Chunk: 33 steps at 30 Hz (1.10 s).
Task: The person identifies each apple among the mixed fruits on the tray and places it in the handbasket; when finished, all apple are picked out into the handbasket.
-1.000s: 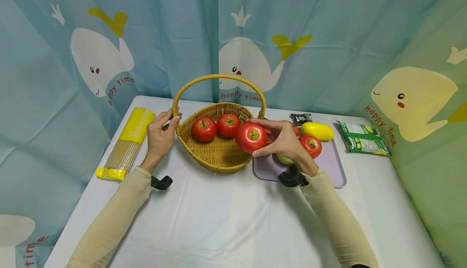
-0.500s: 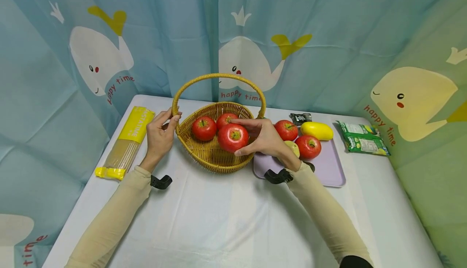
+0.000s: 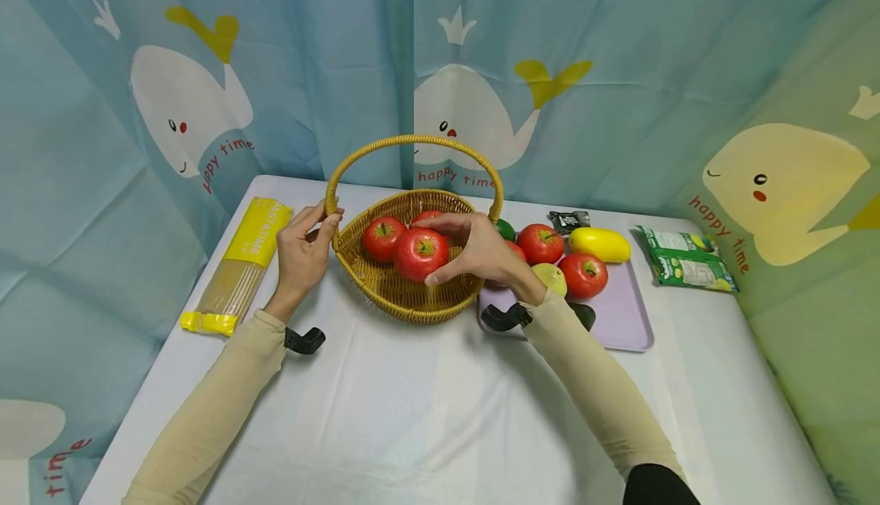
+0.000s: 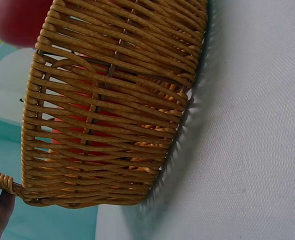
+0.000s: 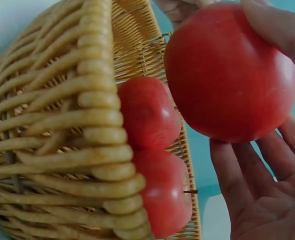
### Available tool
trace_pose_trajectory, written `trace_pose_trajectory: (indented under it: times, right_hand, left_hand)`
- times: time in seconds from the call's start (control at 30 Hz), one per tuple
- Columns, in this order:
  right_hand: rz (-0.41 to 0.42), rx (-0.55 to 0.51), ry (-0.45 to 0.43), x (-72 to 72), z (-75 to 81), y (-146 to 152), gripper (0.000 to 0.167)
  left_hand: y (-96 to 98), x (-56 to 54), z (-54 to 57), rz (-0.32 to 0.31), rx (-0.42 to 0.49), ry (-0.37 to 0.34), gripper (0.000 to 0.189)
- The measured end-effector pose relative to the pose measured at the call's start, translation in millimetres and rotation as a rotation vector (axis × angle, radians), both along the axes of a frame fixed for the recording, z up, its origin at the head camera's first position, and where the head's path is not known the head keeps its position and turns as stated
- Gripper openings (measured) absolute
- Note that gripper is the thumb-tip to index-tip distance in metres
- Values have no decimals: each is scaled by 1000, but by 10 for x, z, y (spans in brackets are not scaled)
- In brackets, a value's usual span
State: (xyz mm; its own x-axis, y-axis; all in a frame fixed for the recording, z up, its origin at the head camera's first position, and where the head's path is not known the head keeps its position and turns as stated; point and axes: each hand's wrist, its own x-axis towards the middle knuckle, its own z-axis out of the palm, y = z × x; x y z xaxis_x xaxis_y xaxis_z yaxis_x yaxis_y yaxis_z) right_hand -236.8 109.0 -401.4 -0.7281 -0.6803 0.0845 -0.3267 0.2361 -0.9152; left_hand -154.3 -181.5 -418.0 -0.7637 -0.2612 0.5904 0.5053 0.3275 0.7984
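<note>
A yellow-brown wicker basket [image 3: 426, 310] with a tall arched handle stands on the table. My left hand [image 3: 302, 253] pinches the left foot of that handle between thumb and fingers. Over the basket's opening, my right hand [image 3: 481, 251] grips a red apple [image 3: 421, 255] from its right side. In the right wrist view the held apple [image 5: 230, 72] is above the rim, apart from the weave. Two more red apples lie inside: one at the left [image 3: 383, 238], the other behind the held apple and mostly covered in the head view.
Right of the basket, a lilac tray [image 3: 629, 314] carries several fruits, among them red apples [image 3: 583, 274], a green-yellow fruit [image 3: 550, 280] and a yellow mango-like one [image 3: 600, 245]. A yellow noodle packet [image 3: 241, 264] lies left; green snack packs [image 3: 687, 259] and a small black packet [image 3: 569, 220] lie right.
My right hand has carried the apple leftward from the basket's right rim to over its middle, uncovering more fruit on the tray. My left hand has stayed on the handle.
</note>
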Motion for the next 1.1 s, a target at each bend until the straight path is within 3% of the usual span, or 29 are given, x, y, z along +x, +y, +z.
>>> trace_pose_trajectory:
  times: [0.27,0.97,1.1]
  right_hand:
    - [21,3,-103,-143,-29,-100,78]
    - [169,215,-75,-294,9,-333,72]
    - [198,235,-60,-318,-20,-395,72]
  left_hand:
    - [3,-12,2,-11,12,7,26]
    - [5,-9,-9,-10,20,7,27]
    - [-59,-91,-139,-10,20,10,27]
